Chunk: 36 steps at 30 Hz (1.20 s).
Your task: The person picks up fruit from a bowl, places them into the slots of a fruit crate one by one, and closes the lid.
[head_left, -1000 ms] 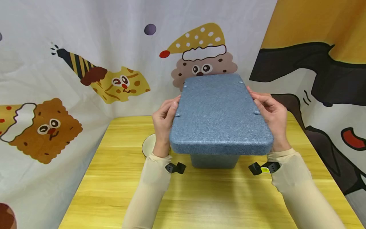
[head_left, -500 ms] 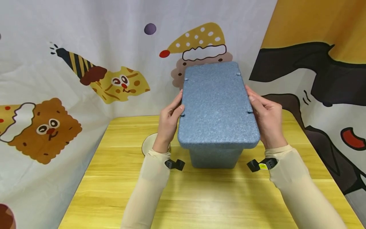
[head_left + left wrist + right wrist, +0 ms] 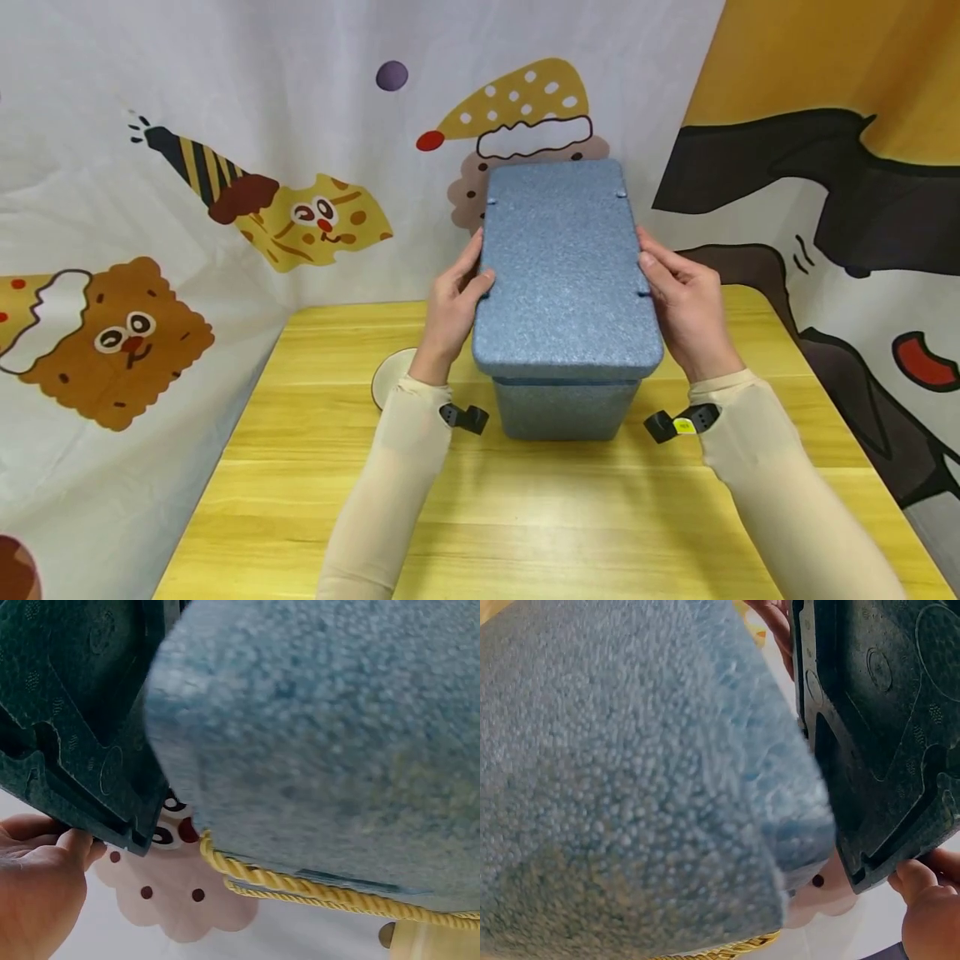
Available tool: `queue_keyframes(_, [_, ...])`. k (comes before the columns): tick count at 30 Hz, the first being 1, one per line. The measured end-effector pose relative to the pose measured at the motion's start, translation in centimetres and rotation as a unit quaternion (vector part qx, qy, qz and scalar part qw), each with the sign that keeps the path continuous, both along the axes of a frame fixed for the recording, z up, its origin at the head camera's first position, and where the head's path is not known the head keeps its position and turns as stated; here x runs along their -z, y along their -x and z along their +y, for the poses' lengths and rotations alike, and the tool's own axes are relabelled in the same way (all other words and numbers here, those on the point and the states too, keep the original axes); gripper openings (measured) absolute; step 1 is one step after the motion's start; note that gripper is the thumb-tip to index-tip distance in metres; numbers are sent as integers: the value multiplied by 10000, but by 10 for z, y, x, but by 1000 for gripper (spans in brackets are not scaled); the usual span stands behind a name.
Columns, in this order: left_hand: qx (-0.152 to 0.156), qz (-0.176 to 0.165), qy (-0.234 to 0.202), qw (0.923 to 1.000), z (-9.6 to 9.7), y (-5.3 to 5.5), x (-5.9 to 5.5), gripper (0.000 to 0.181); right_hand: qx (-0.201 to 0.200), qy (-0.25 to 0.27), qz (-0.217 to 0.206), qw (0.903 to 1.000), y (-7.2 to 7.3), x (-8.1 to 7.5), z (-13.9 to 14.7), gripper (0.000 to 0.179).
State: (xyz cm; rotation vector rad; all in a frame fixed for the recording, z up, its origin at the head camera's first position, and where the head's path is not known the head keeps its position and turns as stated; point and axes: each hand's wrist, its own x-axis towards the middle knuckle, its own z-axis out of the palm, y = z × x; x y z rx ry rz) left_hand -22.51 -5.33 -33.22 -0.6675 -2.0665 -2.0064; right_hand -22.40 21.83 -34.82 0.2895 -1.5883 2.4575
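Observation:
A blue-grey foam lid is held level-looking over a foam box of the same colour in the head view. My left hand grips the lid's left long edge, thumb near the top. On the opposite edge my right hand pinches it between thumb and fingers. The dark underside of the lid shows in the left wrist view, apart from the box wall. A yellow twisted rope runs along that box. The box's inside is hidden.
A pale round dish with a dark rim stands left of the box, partly behind my left forearm. Both things are on a wood-grain table. A printed cloth hangs close behind the table.
Both hands have brought the lid lower and farther back, closer to the box. Its near edge has drawn away from me, and more of the box front shows below it.

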Motion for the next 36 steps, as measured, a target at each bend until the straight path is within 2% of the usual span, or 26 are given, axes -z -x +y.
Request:
queue_keyframes(3, [45,-87,70,9999,1,4,6,51,-96,-139,-116,9998,2,3,0,47])
queue_keyframes(9, [-27,-276,182,9995,2,9,15,52,-563,-321,-156,9978,5,9,1,54])
queue_keyframes(16, [-190,-438,257,9985,2,33,48,53,-749,-503,-346,9953,10,18,3,57])
queue_keyframes(22, [-203,-476,96,9986,3,38,63,55,-778,-549,-546,9940,13,26,2,57])
queue_keyframes(31, [-340,-523,213,9978,3,38,74,53,-842,-870,-758,9898,15,38,4,57])
queue_keyframes(34, [-339,-613,248,9972,3,38,73,52,-815,-897,-794,9894,17,41,4,56])
queue_keyframes(36, [-318,-676,235,9969,4,34,67,52,-783,-914,-783,9896,17,42,3,56])
